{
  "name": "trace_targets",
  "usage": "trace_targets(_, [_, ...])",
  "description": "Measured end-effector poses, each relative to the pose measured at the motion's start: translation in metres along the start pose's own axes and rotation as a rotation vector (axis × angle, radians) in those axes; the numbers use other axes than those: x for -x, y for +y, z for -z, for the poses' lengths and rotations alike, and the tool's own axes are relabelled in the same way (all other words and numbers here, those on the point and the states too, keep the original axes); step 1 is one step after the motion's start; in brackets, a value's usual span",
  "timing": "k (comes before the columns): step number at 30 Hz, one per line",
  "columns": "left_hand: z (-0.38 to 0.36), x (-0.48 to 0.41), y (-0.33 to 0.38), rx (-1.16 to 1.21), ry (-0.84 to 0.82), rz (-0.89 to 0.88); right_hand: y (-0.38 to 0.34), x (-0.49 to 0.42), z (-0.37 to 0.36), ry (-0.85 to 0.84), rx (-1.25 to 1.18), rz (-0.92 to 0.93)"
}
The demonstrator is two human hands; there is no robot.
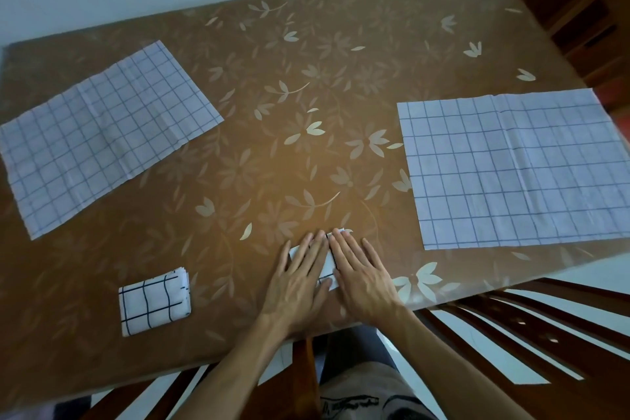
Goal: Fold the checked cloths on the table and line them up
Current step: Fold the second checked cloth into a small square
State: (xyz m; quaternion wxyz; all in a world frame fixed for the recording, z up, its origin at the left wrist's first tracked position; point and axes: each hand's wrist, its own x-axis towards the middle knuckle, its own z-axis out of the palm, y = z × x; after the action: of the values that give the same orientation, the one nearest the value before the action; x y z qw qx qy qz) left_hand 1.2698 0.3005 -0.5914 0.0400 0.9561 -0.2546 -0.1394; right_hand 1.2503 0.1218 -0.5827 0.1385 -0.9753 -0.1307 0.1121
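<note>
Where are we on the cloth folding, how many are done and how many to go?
Done: one folded cloth lies near the table's front edge. In hand: the left hand and right hand press flat on a second small folded cloth. Left: the left flat cloth and right flat cloth lie unfolded.

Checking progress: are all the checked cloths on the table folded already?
No: the left cloth and the right cloth lie spread flat; only the small cloth sits folded.
</note>
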Motion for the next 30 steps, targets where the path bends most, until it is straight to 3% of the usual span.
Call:
trace_targets(11, [-0.001,0.024,-0.018,-0.030,-0.055,0.072,0.010,-0.001,0.004,-0.104,0.114,-0.065])
trace_targets(18, [0.018,0.012,-0.038,-0.165,-0.055,-0.046,-0.001,-0.008,0.016,-0.135,0.118,-0.084])
trace_targets(26, [0.052,0.023,-0.009,0.106,-0.025,-0.005,-0.007,0.003,0.052,-0.060,-0.081,-0.122])
trace_targets(30, [0.069,0.021,0.011,0.195,-0.024,0.025,0.003,0.016,0.072,-0.107,-0.103,-0.167])
